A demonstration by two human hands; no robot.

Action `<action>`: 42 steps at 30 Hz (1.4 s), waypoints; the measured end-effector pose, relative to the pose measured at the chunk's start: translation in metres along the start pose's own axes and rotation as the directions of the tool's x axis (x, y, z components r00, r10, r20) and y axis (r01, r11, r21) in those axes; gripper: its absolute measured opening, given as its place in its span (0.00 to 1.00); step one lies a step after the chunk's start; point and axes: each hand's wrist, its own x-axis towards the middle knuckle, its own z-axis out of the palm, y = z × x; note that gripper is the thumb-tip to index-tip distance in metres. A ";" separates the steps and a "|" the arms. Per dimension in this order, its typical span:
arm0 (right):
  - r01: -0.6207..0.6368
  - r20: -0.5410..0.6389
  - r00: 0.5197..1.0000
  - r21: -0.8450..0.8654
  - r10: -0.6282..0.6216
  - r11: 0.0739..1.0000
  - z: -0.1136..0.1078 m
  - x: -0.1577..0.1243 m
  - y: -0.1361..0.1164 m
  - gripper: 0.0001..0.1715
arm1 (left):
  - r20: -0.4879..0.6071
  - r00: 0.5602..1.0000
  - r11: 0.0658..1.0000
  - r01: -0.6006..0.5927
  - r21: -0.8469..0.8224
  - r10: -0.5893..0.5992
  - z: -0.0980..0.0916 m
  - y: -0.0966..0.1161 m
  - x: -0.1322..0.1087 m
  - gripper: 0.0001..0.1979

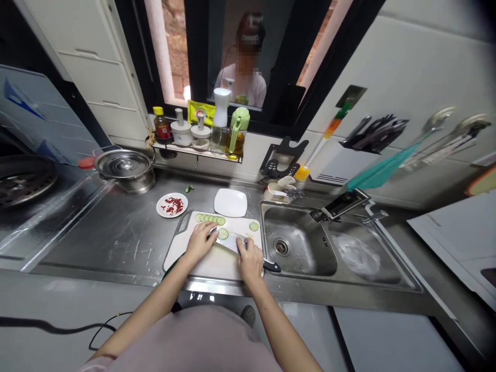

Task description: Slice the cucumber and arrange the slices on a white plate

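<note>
A white cutting board [217,261] lies on the steel counter in front of me. My right hand [250,261] is closed round the black handle of a knife [231,241], whose blade lies flat across the board. My left hand [199,240] has its fingers curled down on a piece of cucumber [223,234] right beside the blade. A row of several cucumber slices [210,219] lies along the board's far edge. One more slice [253,226] sits alone at the board's far right corner.
Behind the board stand a small plate of red chilli bits [172,205] and an empty white square plate [231,202]. A steel sink [298,248] is to the right, a lidded pot [124,168] at back left, condiment bottles [220,124] on a shelf. A person's reflection shows in the window.
</note>
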 end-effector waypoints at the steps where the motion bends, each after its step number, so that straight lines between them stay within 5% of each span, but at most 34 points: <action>1: 0.004 0.020 1.000 0.005 -0.005 1.000 -0.001 -0.001 0.000 0.27 | 0.037 0.999 0.999 -0.024 0.035 0.023 0.000 0.000 0.000 0.18; 8: -0.018 0.149 0.989 0.040 0.012 0.999 0.001 -0.015 0.005 0.28 | 0.225 0.972 0.993 -0.084 0.080 0.064 0.012 -0.001 -0.006 0.13; 21: -0.003 0.108 0.994 0.002 0.003 1.000 0.004 -0.038 0.023 0.26 | 0.386 0.920 0.993 -0.095 0.063 0.064 0.024 0.017 -0.010 0.12; 31: -0.043 0.142 0.989 0.028 0.039 0.999 0.011 -0.041 0.027 0.26 | 0.373 0.910 0.983 0.166 0.077 -0.183 0.026 0.025 0.002 0.04; 37: -0.088 0.167 0.983 0.042 0.080 0.995 0.012 -0.041 0.030 0.27 | 0.235 0.848 0.879 0.473 0.067 -0.474 0.030 0.007 0.039 0.05; 42: -0.129 0.185 0.976 0.054 0.117 0.990 0.010 -0.043 0.031 0.27 | 0.186 0.827 0.847 0.518 0.117 -0.531 0.040 -0.007 0.071 0.06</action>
